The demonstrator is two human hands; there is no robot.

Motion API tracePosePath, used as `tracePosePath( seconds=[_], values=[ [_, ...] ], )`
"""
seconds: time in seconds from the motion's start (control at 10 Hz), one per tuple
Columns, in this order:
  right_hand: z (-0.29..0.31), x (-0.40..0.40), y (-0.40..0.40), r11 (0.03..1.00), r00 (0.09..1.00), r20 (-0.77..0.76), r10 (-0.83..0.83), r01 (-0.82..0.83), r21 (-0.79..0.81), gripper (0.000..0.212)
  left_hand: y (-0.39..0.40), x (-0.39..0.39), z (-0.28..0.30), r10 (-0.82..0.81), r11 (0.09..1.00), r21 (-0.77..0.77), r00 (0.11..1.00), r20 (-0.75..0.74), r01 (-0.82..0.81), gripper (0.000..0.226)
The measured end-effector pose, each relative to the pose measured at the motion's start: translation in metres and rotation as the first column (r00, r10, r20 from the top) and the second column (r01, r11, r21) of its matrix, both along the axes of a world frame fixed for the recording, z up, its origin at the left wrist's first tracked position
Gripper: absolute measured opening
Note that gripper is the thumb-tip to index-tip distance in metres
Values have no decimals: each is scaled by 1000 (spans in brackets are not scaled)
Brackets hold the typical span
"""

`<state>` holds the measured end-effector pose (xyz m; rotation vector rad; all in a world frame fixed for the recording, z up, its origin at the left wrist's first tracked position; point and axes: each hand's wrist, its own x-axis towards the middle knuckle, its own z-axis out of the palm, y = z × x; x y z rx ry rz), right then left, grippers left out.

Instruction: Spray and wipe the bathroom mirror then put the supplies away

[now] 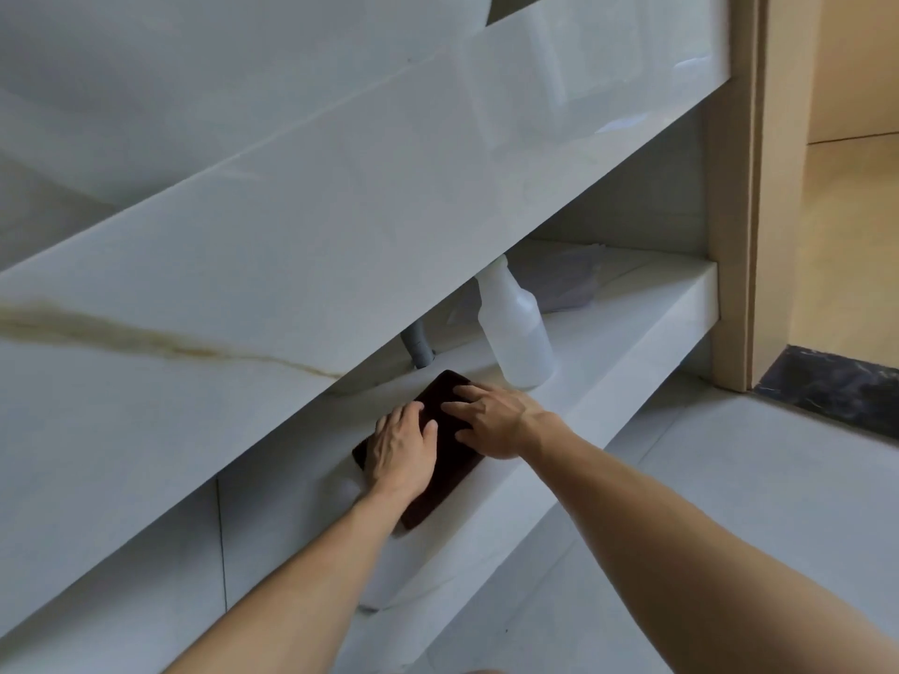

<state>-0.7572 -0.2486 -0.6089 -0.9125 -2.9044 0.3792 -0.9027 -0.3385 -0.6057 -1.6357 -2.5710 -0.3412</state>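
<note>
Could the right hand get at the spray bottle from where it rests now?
Probably yes: the right hand lies flat on the dark cloth, and the spray bottle stands just beyond it on the same shelf, nothing between.

No text, label, brand, number or sign can be read in this view. The translucent spray bottle on the lower shelf shows a plain side without any print, and the dark cloth under the hands carries no tag or writing that can be seen. The marble counter front has only its natural veins, which are not letters.
</note>
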Motion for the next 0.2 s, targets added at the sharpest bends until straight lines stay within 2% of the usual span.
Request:
tracePosePath(
  seconds=[0.1,0.2],
  values=[
    [4,27,0,1000,999,-38,-11,11,-5,58,10,25,-5,-144,986,89,990,-6,144,32],
    [10,61,4,996,989,-115,-90,91,0,52,24,54,-7,-259,958,125,966,-10,258,23]
  ],
)
